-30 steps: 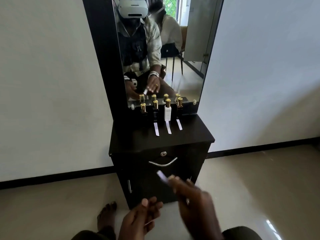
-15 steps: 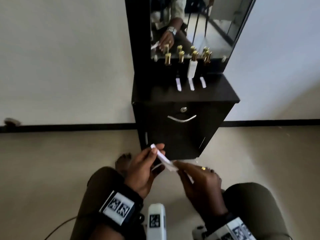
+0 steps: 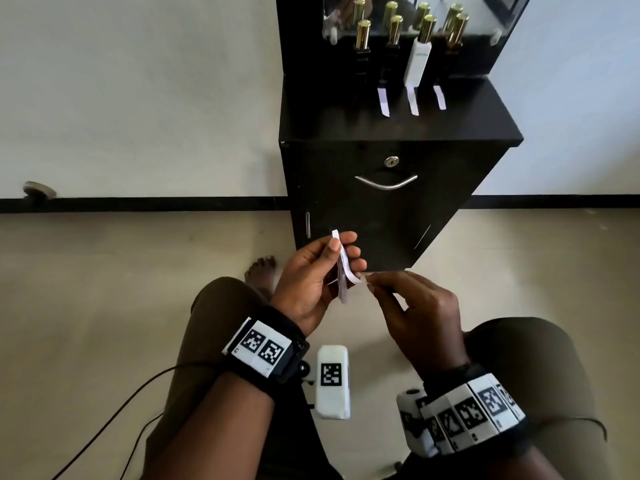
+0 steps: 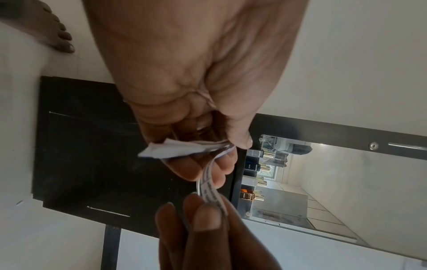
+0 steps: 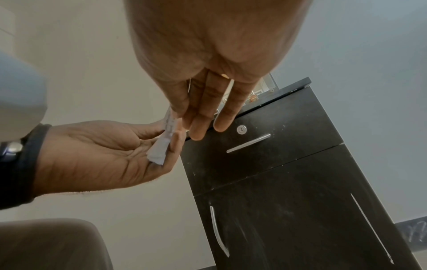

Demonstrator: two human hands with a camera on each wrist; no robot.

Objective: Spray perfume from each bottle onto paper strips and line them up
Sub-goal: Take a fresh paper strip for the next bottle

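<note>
Paper strips (image 3: 341, 271) are pinched in a bundle by the left hand (image 3: 311, 282) while the right hand (image 3: 415, 313) pinches one strip's end, evidently separating it for the unsprayed bottle (image 3: 362, 46).

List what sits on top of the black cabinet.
On the cabinet: four gold-capped bottles in a row before the mirror, and three paper strips before three of them. The leftmost bottle has none.

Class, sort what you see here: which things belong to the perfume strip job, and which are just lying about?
Job: four gold-capped perfume bottles; three white paper strips laid on the black cabinet; bundle of spare paper strips held by left hand, right hand pinching one.

Lying about: round metal doorstop; black cable.
</note>
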